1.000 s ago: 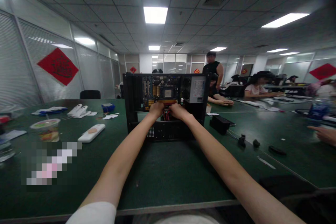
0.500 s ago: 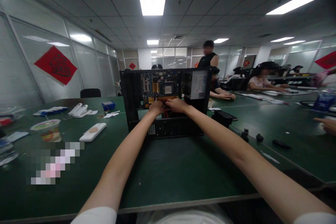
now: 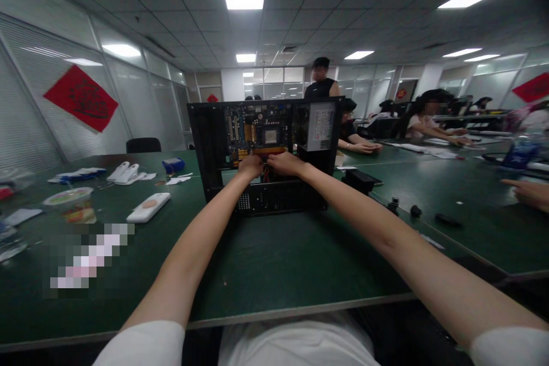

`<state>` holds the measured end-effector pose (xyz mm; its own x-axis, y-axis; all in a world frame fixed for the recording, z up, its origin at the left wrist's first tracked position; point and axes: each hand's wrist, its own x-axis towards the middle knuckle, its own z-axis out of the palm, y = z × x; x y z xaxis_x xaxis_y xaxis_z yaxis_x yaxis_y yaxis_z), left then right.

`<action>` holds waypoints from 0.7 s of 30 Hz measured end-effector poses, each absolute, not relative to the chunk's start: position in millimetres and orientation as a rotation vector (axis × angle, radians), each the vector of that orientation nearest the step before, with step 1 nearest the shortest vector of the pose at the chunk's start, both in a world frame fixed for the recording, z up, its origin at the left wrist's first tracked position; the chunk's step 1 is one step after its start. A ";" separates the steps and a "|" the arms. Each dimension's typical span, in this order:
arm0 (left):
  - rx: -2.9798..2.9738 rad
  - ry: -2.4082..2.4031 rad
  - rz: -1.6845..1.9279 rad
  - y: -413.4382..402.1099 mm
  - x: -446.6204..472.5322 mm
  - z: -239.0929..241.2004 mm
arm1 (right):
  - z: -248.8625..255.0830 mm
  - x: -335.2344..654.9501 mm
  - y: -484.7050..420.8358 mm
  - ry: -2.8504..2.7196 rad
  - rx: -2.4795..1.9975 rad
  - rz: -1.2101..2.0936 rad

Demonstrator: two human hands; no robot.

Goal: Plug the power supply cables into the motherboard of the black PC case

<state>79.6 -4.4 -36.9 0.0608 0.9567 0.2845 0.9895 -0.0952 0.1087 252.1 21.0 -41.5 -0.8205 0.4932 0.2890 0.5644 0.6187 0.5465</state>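
An open black computer case (image 3: pixel 206 148) stands upright on the green table (image 3: pixel 274 274), its motherboard (image 3: pixel 257 131) and grey power supply (image 3: pixel 321 127) facing me. Both my arms reach into it. My left hand (image 3: pixel 250 166) is curled at the lower edge of the motherboard, by the orange slots. My right hand (image 3: pixel 283 163) sits right beside it, fingers closed around the red and dark cables there. What either hand actually grips is too small to make out.
A white case (image 3: pixel 148 207), a cup with a lid (image 3: pixel 68 199), white pieces (image 3: pixel 124 172) and a blue box (image 3: pixel 173 164) lie left. A black box (image 3: pixel 359 180) and small black parts (image 3: pixel 415 211) lie right. Other people sit and stand behind; another person's hand (image 3: pixel 526 193) rests at far right.
The view has tilted down and drifted, so the case sits lower and nearer. My right hand has shifted slightly left toward my left hand; both stay inside the case.
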 end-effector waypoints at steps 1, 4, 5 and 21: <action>-2.191 -2.042 -0.435 -4.7 80.0 -36.8 | -41.7 251.7 21.1 -2.737 -0.884 -0.985; -2.178 -2.051 -0.444 -5.0 80.7 -36.7 | -42.6 251.6 22.5 -2.727 -0.881 -0.989; -2.178 -2.052 -0.446 -5.1 80.8 -36.7 | -43.0 251.7 23.2 -2.709 -0.894 -0.983; -2.161 -1.985 -0.466 -7.8 79.6 -36.7 | -44.3 252.4 33.8 -2.671 -0.881 -0.937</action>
<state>79.6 -7.8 -36.7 0.0652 0.9382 0.3399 0.9914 -0.0995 0.0844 252.4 33.8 -44.3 -0.8091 0.4757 0.3450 0.5870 0.6267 0.5126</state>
